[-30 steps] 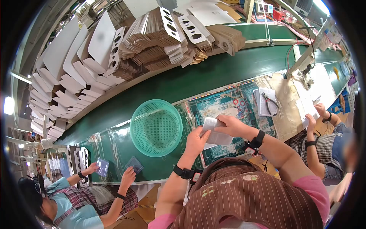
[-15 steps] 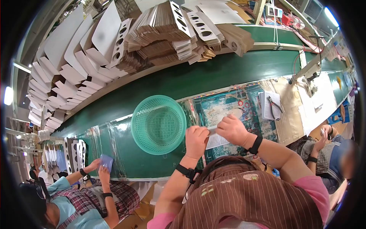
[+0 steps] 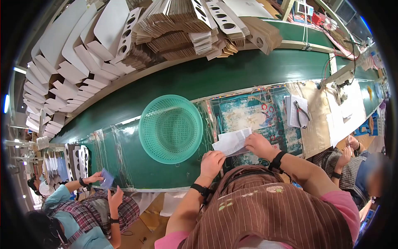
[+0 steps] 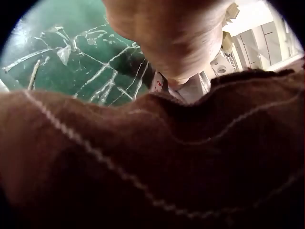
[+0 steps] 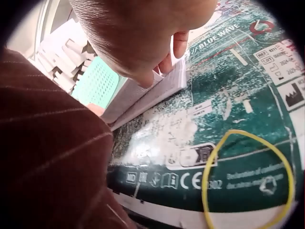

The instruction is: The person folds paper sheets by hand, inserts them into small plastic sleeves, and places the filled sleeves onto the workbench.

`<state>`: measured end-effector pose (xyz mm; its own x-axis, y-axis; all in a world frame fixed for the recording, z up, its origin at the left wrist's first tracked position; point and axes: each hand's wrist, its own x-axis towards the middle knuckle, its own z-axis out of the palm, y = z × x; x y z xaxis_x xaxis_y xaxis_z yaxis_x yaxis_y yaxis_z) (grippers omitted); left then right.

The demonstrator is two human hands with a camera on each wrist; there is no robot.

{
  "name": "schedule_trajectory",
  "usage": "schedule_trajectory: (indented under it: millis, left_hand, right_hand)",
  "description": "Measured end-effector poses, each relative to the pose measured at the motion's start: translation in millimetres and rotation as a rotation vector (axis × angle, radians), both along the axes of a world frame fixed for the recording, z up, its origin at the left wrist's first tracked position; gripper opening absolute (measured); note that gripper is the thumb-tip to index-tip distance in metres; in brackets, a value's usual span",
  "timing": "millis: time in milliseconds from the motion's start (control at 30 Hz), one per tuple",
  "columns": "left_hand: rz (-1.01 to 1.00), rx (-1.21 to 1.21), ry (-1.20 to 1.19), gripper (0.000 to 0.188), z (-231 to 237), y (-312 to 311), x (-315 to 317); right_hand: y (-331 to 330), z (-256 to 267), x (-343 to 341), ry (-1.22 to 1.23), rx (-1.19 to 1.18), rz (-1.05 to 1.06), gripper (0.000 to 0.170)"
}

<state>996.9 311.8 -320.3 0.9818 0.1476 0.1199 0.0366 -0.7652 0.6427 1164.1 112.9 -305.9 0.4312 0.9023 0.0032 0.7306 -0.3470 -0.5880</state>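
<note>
A white printed sheet [image 3: 232, 142] is stretched between both hands in the head view, folded along its lower edge. The left hand [image 3: 212, 163] pinches its lower left corner; the right hand [image 3: 261, 146] grips the right end. Seen from the right wrist, the right hand [image 5: 147, 38] has its fingers curled over the folded paper [image 5: 143, 95], which stands just above the green printed surface. In the left wrist view the left hand [image 4: 171, 38] hides most of the paper, and brown cloth fills the lower half.
A green basket [image 3: 171, 129] stands left of the hands. Pliers [image 3: 302, 113] lie on papers [image 3: 292, 120] at the right. A yellow rubber band [image 5: 248, 132] lies on the printed surface. Stacked cardboard [image 3: 174, 25] lines the back. People work at both sides.
The paper, seen nearly edge-on half a second ago, now shows its broad printed face between the hands. Both hands have moved slightly lower and right. The person at left has shifted a blue item.
</note>
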Motion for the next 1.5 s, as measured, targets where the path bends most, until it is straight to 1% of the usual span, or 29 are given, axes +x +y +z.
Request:
schedule_trajectory:
  millis: [33,67,100,167,200,233,267,300,367,433,567,633,667,733,900,967,1000,1067,1100,1167,1200,1300,1500]
  left_hand:
    - [0.035,-0.045,-0.011,0.008,6.3,-1.8,-0.3]
    - [0.069,-0.088,-0.020,0.008,9.5,-2.9,-1.5]
    - [0.069,-0.088,-0.016,0.008,8.1,-3.2,-2.9]
    - [0.194,-0.062,-0.024,0.013,2.4,-4.0,-4.2]
    - [0.192,-0.061,-0.022,0.013,-0.8,-4.5,-4.0]
    - [0.235,-0.030,0.011,0.014,-3.0,-5.4,-2.3]
    - [0.278,-0.001,0.043,0.015,-5.6,-6.4,-1.0]
    - [0.279,-0.005,0.044,0.015,-9.8,-7.3,-0.7]
    - [0.323,0.100,0.087,0.021,-14.6,-8.4,1.2]
    - [0.325,0.134,0.097,0.021,-16.8,-9.2,3.4]
    - [0.329,0.231,0.073,0.022,-16.5,-12.0,3.8]
    - [0.332,0.244,0.075,0.022,-16.6,-12.6,4.4]
    - [0.333,0.258,0.079,0.022,-16.9,-13.2,4.1]
    - [0.345,0.268,0.074,0.022,-17.0,-14.3,5.2]
    - [0.349,0.264,0.106,0.022,-13.1,-15.6,4.7]
    - [0.413,0.242,0.181,0.032,-1.4,-19.3,7.2]
    - [0.417,0.241,0.173,0.032,3.4,-20.7,7.8]
    - [0.137,0.391,-0.027,0.051,8.8,-25.2,3.0]
    - [0.142,0.390,-0.024,0.051,7.3,-28.2,0.0]
    - [-0.147,0.285,0.063,0.063,2.2,-34.5,-3.2]
    - [-0.149,0.263,0.101,0.067,-0.7,-36.4,-5.0]
    - [-0.097,0.215,0.129,0.069,4.4,-42.5,-5.5]
    - [-0.045,0.191,0.138,0.070,-0.5,-49.2,-7.4]
  right_hand:
    - [2.1,-1.0,2.0,0.122,-0.003,-0.055,0.008]
    - [3.4,-1.4,2.7,0.125,-0.002,-0.055,0.008]
    - [4.8,-2.0,2.6,0.121,-0.017,-0.081,0.008]
    - [7.6,-5.1,1.8,0.119,-0.030,-0.109,0.010]
    - [9.1,-9.0,1.3,0.084,-0.072,-0.119,0.012]
    - [10.2,-11.4,0.9,0.049,-0.116,-0.127,0.013]
    - [10.7,-12.9,0.7,0.050,-0.120,-0.126,0.013]
    - [11.3,-14.1,0.5,0.040,-0.130,-0.125,0.015]
    - [13.6,-12.8,0.8,0.028,-0.143,-0.122,0.017]
    - [15.8,-11.0,0.6,0.114,-0.249,-0.215,0.020]
    - [19.5,-9.9,1.7,0.111,-0.236,-0.247,0.021]
    - [24.0,-3.2,4.6,0.177,-0.349,-0.268,0.021]
    - [27.2,1.2,6.7,0.176,-0.350,-0.268,0.021]
    - [33.0,9.0,10.5,0.207,-0.498,-0.242,0.022]
    - [32.6,1.7,11.2,0.227,-0.525,-0.259,0.025]
    - [34.3,1.8,15.4,0.236,-0.522,-0.265,0.026]
    - [34.4,1.2,16.0,0.233,-0.531,-0.258,0.027]
    - [35.3,2.9,16.0,0.254,-0.562,-0.258,0.028]
    - [35.1,3.2,16.1,0.254,-0.564,-0.252,0.028]
    - [35.6,2.2,16.7,0.229,-0.541,-0.234,0.029]
    - [35.8,1.5,16.5,0.232,-0.546,-0.230,0.029]
    - [34.9,0.8,16.0,0.222,-0.563,-0.238,0.029]
    - [37.0,2.0,19.4,0.248,-0.527,-0.243,0.029]
